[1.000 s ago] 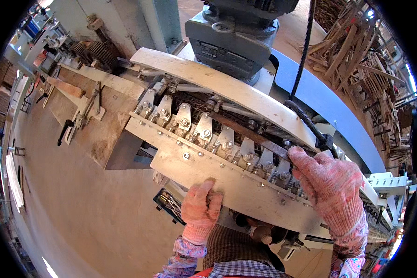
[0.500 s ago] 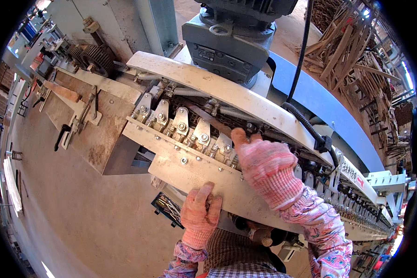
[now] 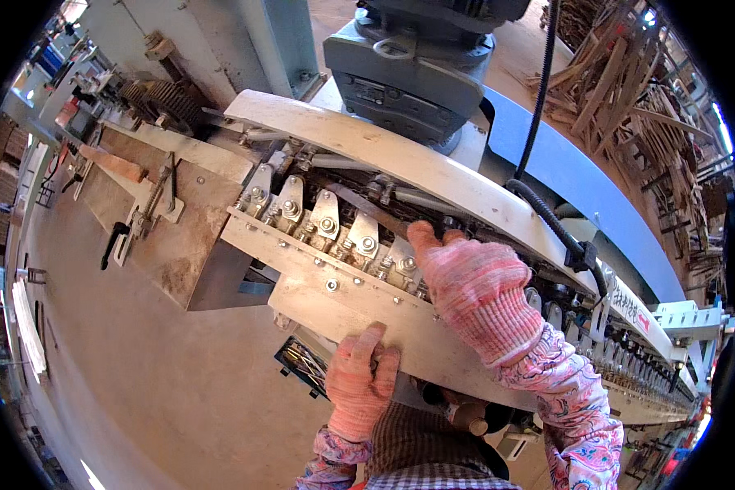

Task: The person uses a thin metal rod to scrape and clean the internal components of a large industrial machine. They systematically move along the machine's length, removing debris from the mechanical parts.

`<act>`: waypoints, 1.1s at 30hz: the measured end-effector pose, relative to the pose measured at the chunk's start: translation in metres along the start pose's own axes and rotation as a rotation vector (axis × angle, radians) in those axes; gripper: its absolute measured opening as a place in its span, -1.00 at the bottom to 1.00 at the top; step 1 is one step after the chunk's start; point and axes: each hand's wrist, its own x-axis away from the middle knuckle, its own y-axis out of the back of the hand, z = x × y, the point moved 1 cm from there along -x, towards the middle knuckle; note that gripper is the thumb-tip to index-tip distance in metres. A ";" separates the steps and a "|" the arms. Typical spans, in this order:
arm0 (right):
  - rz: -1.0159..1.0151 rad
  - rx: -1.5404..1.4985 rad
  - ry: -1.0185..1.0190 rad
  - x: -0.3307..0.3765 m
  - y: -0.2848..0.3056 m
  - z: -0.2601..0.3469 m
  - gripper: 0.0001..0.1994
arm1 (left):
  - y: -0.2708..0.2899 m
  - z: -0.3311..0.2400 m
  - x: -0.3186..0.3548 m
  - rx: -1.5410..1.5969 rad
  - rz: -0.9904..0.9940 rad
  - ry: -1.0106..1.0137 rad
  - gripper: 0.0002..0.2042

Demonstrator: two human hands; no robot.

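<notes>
My right hand (image 3: 474, 273), in a pink knitted glove, is closed on a thin, flat brown strip (image 3: 366, 207). The strip's exposed end slants up and left into the channel of a long machine; whether it is wood or metal I cannot tell. Below it runs a row of metal brackets (image 3: 327, 224) with bolts and nuts. Coil springs (image 3: 423, 198) lie on the channel's far side. My left hand (image 3: 361, 371), gloved too, rests at the front edge of a cream metal panel (image 3: 335, 306), fingers laid on its surface and slightly apart.
A grey motor housing (image 3: 408, 82) rises behind the cream cover (image 3: 343, 131). A black corrugated cable (image 3: 539, 106) hangs down to the cover at right. Beneath the panel sits a tool box (image 3: 304, 366). Scrap wood (image 3: 629, 90) is piled far right. A wooden-handled tool (image 3: 113, 163) lies at left.
The whole view has shifted slightly, so the machine appears a little farther right. Against the brackets, the strip's free end sits slightly farther left. My left hand stays on the panel.
</notes>
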 end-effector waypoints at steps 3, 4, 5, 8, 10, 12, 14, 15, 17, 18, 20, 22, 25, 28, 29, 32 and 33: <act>0.110 -0.081 -0.098 -0.021 0.004 0.003 -0.59 | -0.004 -0.003 -0.002 0.022 0.003 -0.012 -0.62; 0.129 -0.084 -0.129 -0.032 0.007 0.005 -0.58 | -0.007 -0.005 -0.003 0.021 0.005 -0.024 -0.62; 0.144 -0.088 -0.151 -0.041 0.007 0.008 -0.56 | -0.006 -0.005 -0.004 0.013 -0.002 -0.034 -0.61; 0.182 -0.059 -0.196 -0.047 0.019 0.014 -0.57 | -0.006 -0.006 -0.007 0.024 -0.015 -0.035 -0.58; 0.149 -0.004 -0.139 -0.047 0.012 0.022 -0.62 | -0.005 0.000 -0.005 0.000 -0.060 -0.028 -0.58; 0.109 0.066 -0.109 -0.044 0.014 0.027 -0.66 | 0.002 0.006 -0.002 -0.016 -0.014 0.006 -0.60; 0.004 0.131 -0.024 -0.050 -0.002 0.039 -0.69 | 0.001 0.019 0.007 0.005 -0.153 -0.144 -0.58; -0.022 0.149 -0.039 -0.058 -0.006 0.029 -0.68 | 0.001 0.012 0.007 -0.012 -0.043 -0.132 -0.58; 0.025 0.163 -0.109 -0.068 -0.004 0.015 -0.59 | -0.010 0.005 0.007 0.023 -0.143 -0.205 -0.57; 0.016 0.151 -0.132 -0.068 0.000 0.022 -0.61 | -0.003 0.001 0.005 0.033 -0.147 -0.204 -0.60; 0.001 0.162 -0.168 -0.060 0.004 0.020 -0.64 | -0.004 0.006 0.004 0.026 -0.077 -0.151 -0.61; -0.014 0.139 -0.089 -0.062 -0.004 0.021 -0.66 | -0.002 0.010 0.010 0.017 0.014 -0.057 -0.60; 0.107 0.149 -0.142 -0.040 0.018 0.029 -0.67 | -0.007 0.018 0.016 0.021 -0.070 -0.122 -0.59; -0.052 0.207 -0.099 -0.013 0.016 -0.007 -0.75 | -0.016 0.016 0.007 0.018 0.018 -0.081 -0.61; -0.088 0.234 -0.079 -0.002 0.014 -0.018 -0.76 | -0.018 0.016 0.005 0.028 0.018 -0.080 -0.62; -0.167 0.294 -0.041 0.022 0.013 -0.028 -0.78 | -0.016 0.013 0.003 0.020 0.025 -0.055 -0.64; -0.183 0.300 0.000 0.028 0.013 -0.026 -0.78 | -0.012 0.011 0.002 -0.007 0.035 -0.036 -0.64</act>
